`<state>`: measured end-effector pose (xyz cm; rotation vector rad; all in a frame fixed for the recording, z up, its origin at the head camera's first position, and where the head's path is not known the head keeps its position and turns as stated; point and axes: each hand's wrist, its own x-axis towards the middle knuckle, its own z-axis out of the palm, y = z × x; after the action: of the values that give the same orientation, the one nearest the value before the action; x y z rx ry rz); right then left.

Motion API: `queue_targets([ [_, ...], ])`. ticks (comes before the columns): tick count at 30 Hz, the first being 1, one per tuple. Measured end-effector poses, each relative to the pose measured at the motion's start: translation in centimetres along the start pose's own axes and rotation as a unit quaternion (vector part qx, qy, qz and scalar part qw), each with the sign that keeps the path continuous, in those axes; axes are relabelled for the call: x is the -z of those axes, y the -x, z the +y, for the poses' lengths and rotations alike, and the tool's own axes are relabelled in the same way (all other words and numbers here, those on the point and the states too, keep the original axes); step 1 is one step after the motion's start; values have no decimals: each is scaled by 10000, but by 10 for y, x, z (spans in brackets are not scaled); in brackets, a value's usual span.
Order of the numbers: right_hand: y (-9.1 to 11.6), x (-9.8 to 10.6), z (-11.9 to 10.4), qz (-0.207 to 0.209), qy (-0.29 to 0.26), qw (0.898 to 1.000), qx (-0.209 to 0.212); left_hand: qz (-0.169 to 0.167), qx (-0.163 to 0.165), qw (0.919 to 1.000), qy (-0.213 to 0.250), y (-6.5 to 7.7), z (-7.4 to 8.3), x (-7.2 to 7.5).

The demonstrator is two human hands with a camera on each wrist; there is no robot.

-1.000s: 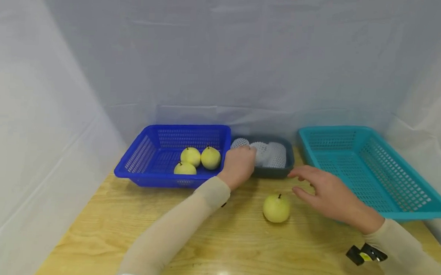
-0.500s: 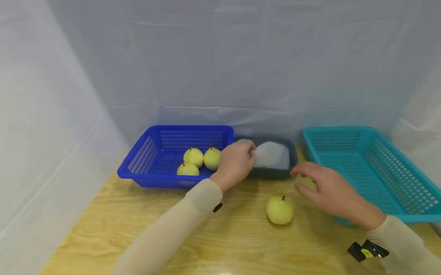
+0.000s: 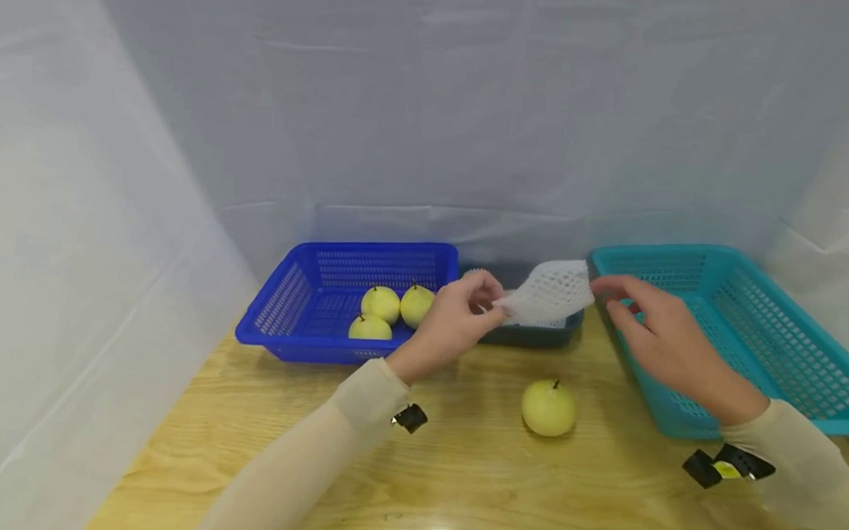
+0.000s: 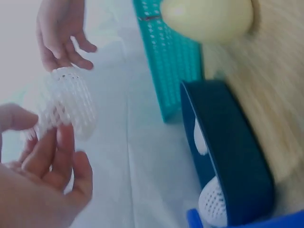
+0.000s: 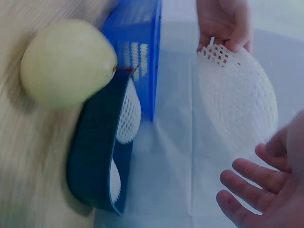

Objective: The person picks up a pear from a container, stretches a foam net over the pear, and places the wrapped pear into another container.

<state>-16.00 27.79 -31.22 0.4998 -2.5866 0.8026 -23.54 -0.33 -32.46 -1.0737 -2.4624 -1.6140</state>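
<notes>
My left hand (image 3: 454, 322) pinches one end of a white foam net sleeve (image 3: 551, 293), which is held up above a dark grey box (image 3: 528, 337). At the sleeve's other end is my right hand (image 3: 670, 343), its fingertips at or just beside the mesh edge; the right wrist view shows those fingers spread, not closed round the sleeve (image 5: 242, 99). A yellow-green pear (image 3: 549, 408) stands on the table in front of the box, stem up. More white net sleeves (image 4: 213, 202) lie inside the box, partly hidden by its wall.
To the left stands a blue basket (image 3: 335, 350) with several pears (image 3: 380, 304) in it. A teal basket (image 3: 805, 337) is at the right, behind and under my right hand. A pale plastic sheet (image 3: 431, 123) hangs behind the wooden table (image 3: 387, 469).
My left hand has drawn a net sleeve up out of the dark box and turned it towards the right. My right hand has risen slightly to the sleeve's far end.
</notes>
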Motion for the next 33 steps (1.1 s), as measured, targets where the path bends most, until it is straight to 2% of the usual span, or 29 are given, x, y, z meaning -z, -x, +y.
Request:
queue_targets([
  [3,-1,1,0,104,-548,9976,-399,-506,-60,9964,673,2,3,0],
  [6,-3,3,0,212,-1117,9911,-692,-950,-128,9872,1277,4,3,1],
  [9,-4,6,1,-87,-1833,9790,-885,-1295,-200,9761,1733,4,2,3],
  [11,-5,6,2,-585,-2397,9632,-1063,-1487,-267,9683,1989,4,2,4],
  [14,-5,5,2,-1402,-3283,9238,-1384,-1708,-356,9581,2271,3,0,3],
  [16,-4,2,1,-1702,-3707,9017,-1432,-1747,-391,9559,2328,3,0,-1],
  [18,-2,-1,-1,-1908,-3920,8896,-1364,-1743,-394,9563,2313,4,-1,-5],
  [22,3,-7,-5,-2300,-4069,8794,-905,-1711,-231,9604,2189,7,-1,-16],
  [25,8,-9,-8,-2605,-4012,8734,-915,-1714,-10,9623,2113,10,-3,-24],
  [29,12,-11,-13,-2854,-3557,8824,-1153,-1591,206,9671,1977,12,-5,-32],
  [33,13,-14,-15,-2980,-3460,8809,-1248,-1434,369,9721,1819,13,-5,-37],
])
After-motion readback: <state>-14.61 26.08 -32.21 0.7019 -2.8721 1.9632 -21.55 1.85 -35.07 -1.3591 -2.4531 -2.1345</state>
